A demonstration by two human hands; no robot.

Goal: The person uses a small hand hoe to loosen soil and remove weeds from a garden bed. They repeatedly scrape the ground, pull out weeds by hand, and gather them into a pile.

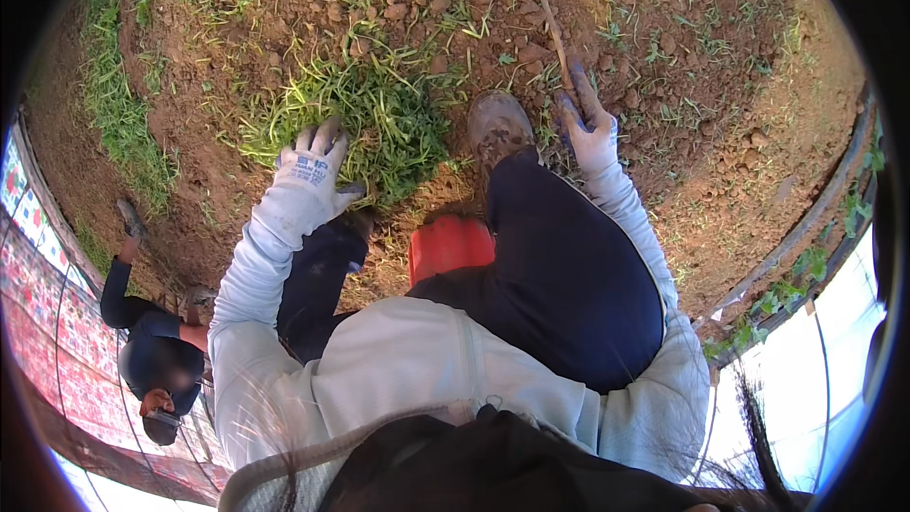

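My left hand, in a white knitted work glove with a dark coating, rests with spread fingers at the near left edge of a heap of pulled green plants. Whether its fingers grip any stems cannot be told. My right hand, gloved alike, is to the right of my boot and has its fingers around the near end of a thin wooden stick, which runs away from me over the soil. A red plastic object lies below me between my legs, partly hidden by my clothing.
Brown cloddy soil with scattered weeds surrounds me. My muddy boot stands beside the heap. A strip of green plants runs along the left. Another person is at the lower left. A dark curved edging with leafy vines borders the right.
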